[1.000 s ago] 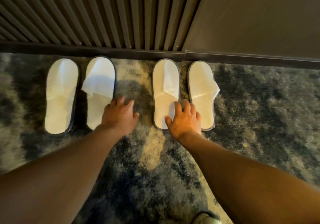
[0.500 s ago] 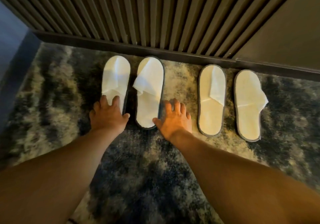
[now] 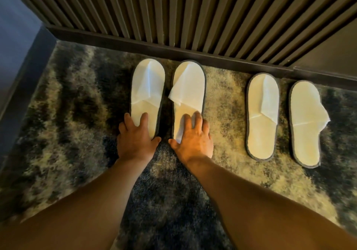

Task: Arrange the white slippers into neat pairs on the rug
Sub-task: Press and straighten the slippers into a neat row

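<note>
Several white slippers lie toes-up on the mottled rug (image 3: 67,134) near the wall. The left pair sits side by side: the far-left slipper (image 3: 147,87) and its mate (image 3: 190,87). My left hand (image 3: 136,136) rests flat on the heel of the far-left slipper, fingers spread. My right hand (image 3: 193,136) presses flat on the heel of the second slipper. The right pair, one slipper (image 3: 262,114) and another (image 3: 306,122), lies untouched further right, angled slightly.
A dark slatted wall panel (image 3: 173,14) with a dark baseboard (image 3: 193,53) runs along the rug's far edge. A bluish wall (image 3: 13,37) closes the left side. Open rug stretches toward me.
Both hands moved left from the middle slippers onto the left pair; my right hand went from the rug onto the second slipper's heel. The view shifted left.
</note>
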